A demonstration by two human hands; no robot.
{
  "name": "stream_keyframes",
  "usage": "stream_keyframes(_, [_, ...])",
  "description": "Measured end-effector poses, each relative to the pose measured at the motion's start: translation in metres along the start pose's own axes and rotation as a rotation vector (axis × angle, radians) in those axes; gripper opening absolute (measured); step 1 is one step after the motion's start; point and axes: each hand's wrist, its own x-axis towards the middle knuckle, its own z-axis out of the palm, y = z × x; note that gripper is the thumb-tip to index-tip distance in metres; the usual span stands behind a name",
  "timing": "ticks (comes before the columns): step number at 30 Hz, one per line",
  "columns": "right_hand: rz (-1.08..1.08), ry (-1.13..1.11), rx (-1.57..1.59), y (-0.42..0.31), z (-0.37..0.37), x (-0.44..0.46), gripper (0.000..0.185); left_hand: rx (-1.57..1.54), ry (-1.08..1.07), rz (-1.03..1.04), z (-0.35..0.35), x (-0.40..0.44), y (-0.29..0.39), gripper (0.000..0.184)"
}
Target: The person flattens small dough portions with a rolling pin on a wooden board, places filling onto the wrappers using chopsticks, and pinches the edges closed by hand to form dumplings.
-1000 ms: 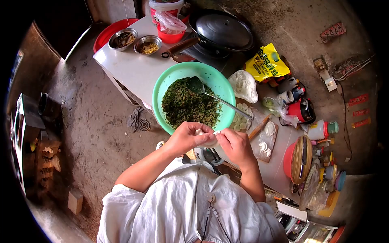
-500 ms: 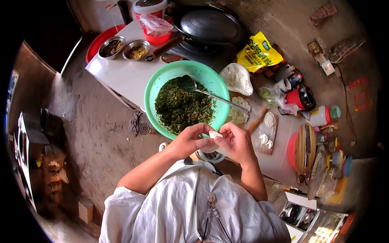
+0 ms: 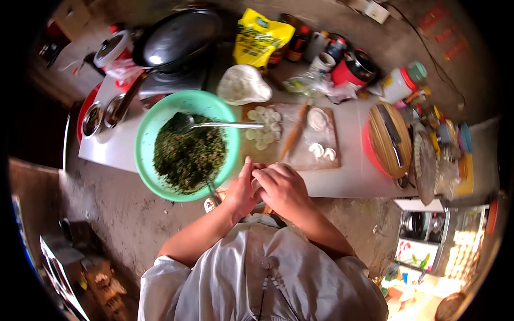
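Observation:
My left hand (image 3: 242, 188) and my right hand (image 3: 284, 187) are pressed together in front of my body, at the table's near edge. Between them a small pale bit of a dumpling (image 3: 255, 185) shows; fingers hide most of it. To the left stands a green bowl (image 3: 143, 163) of chopped green filling (image 3: 187, 155), with a metal spoon (image 3: 225, 125) resting in it. On the wooden board (image 3: 326, 166) ahead lie several round dough pieces (image 3: 263, 127), a rolling pin (image 3: 295, 130), a flat stack of wrappers (image 3: 318, 120) and folded dumplings (image 3: 321, 151).
Behind the board sit a white bowl of flour (image 3: 243, 85) and a yellow bag (image 3: 261, 38). A lidded black wok (image 3: 179, 40) stands at back left. At right, a knife (image 3: 390, 134) lies on a round wooden board (image 3: 377, 142) over a red basin (image 3: 371, 152).
My view has swung right, so the bowl and board appear further left. My hands have closed together over the dumpling, which showed plainly at my fingertips before.

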Motion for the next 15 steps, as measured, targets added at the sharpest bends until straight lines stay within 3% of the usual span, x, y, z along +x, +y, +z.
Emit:
stream_keyframes(6, [0.177, 0.044, 0.035, 0.070, 0.003, -0.049, 0.037, -0.043, -0.141, -0.018, 0.012, 0.061, -0.056, 0.054])
stream_keyframes(8, [0.392, 0.038, 0.100, 0.116, 0.002, -0.064, 0.034, 0.111, -0.035, -0.180, 0.025, 0.069, -0.063, 0.060])
stream_keyframes(12, [0.479, 0.139, -0.123, 0.240, 0.024, -0.095, 0.030, 0.138, -0.051, -0.201, -0.001, 0.074, -0.086, 0.062])
stream_keyframes(15, [0.600, 0.048, -0.154, 0.302, 0.043, -0.106, 0.028, 0.119, 0.046, -0.157, -0.016, 0.064, -0.095, 0.058])
